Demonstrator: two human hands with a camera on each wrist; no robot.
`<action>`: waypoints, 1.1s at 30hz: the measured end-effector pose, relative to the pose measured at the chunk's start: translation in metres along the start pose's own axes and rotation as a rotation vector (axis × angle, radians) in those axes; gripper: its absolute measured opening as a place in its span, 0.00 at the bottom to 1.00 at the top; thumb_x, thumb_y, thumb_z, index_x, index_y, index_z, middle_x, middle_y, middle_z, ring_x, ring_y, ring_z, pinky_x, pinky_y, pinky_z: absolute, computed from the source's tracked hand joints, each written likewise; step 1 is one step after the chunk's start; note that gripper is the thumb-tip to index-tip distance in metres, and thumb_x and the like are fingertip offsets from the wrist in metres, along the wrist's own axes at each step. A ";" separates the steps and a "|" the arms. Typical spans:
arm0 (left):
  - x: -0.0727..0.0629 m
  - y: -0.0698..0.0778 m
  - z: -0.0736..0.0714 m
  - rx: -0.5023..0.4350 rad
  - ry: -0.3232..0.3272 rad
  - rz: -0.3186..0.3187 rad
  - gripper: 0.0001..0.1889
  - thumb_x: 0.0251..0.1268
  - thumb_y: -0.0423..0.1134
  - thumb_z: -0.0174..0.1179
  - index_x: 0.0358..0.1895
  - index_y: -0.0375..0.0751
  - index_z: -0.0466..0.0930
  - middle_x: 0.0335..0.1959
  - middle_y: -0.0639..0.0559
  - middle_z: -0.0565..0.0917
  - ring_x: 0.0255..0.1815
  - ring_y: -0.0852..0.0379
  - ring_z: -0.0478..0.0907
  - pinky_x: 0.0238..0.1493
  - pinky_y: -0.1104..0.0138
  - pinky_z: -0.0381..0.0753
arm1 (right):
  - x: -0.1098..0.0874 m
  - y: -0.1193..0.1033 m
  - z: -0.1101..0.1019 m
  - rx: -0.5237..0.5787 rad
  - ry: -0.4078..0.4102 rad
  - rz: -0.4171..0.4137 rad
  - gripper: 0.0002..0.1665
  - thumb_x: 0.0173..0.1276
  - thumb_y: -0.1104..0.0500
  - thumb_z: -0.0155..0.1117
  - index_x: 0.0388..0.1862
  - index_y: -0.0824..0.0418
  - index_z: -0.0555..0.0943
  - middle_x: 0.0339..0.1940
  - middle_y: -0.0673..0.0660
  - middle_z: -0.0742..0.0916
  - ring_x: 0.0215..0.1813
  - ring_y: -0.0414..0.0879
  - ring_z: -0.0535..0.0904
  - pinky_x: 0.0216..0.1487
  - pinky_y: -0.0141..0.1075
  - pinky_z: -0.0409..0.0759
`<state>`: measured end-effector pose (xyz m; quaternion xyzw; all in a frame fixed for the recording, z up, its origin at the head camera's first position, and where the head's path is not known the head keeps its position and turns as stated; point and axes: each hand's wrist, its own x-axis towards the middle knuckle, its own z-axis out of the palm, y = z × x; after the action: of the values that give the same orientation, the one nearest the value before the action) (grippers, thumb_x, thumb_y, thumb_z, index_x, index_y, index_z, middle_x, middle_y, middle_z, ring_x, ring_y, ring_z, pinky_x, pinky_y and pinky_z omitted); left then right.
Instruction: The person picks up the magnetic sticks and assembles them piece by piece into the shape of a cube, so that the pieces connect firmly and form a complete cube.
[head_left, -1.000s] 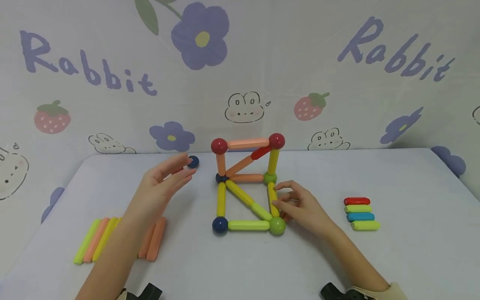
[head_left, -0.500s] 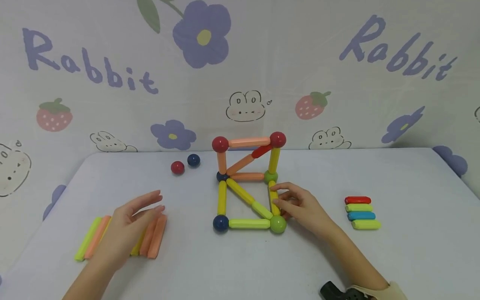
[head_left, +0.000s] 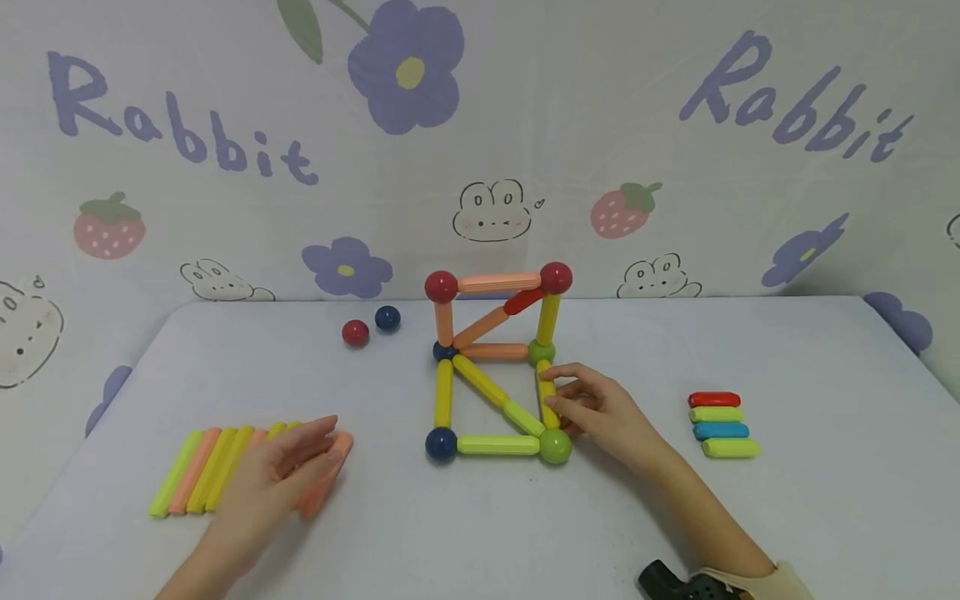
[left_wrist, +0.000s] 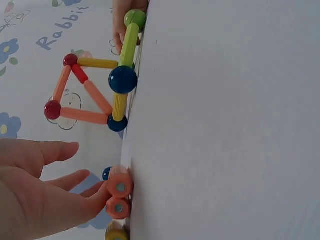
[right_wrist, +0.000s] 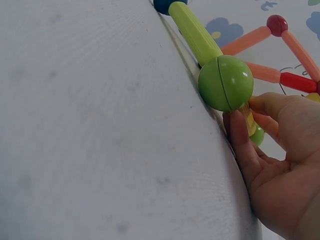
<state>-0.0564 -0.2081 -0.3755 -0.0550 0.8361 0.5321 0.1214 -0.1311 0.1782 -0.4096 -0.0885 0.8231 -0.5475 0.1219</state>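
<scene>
My right hand (head_left: 615, 425) pinches a yellow magnetic stick (head_left: 545, 390) on the right side of a flat-lying base frame. That frame joins a standing frame behind it, built of sticks and balls, with red balls (head_left: 556, 278) on top. In the right wrist view, thumb and fingers lie either side of the yellow stick, by a green ball (right_wrist: 226, 83). My left hand (head_left: 258, 492) is over the right end of a stick row. Its fingers touch an orange stick (head_left: 326, 487), turned askew; in the left wrist view the upper digit stands apart from that orange stick (left_wrist: 120, 186).
Yellow, orange and lime sticks (head_left: 198, 471) lie side by side at the left, partly behind my left hand. A loose red ball (head_left: 356, 333) and dark blue ball (head_left: 387, 319) sit farther back. Several short sticks (head_left: 722, 430) are stacked in a column at the right.
My left hand has come back from near the loose balls to the stick row. The rightmost orange stick has shifted right and turned. My right hand stays at the yellow stick.
</scene>
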 end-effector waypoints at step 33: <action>0.006 0.020 0.026 0.092 -0.036 0.125 0.20 0.72 0.35 0.69 0.65 0.40 0.84 0.59 0.48 0.87 0.58 0.52 0.83 0.58 0.67 0.86 | 0.002 0.001 0.000 0.005 -0.005 0.008 0.25 0.79 0.59 0.64 0.71 0.62 0.75 0.53 0.65 0.86 0.38 0.48 0.84 0.42 0.31 0.86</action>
<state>-0.0627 -0.1756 -0.3705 0.0125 0.8592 0.5006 0.1052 -0.1326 0.1777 -0.4107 -0.0863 0.8219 -0.5487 0.1264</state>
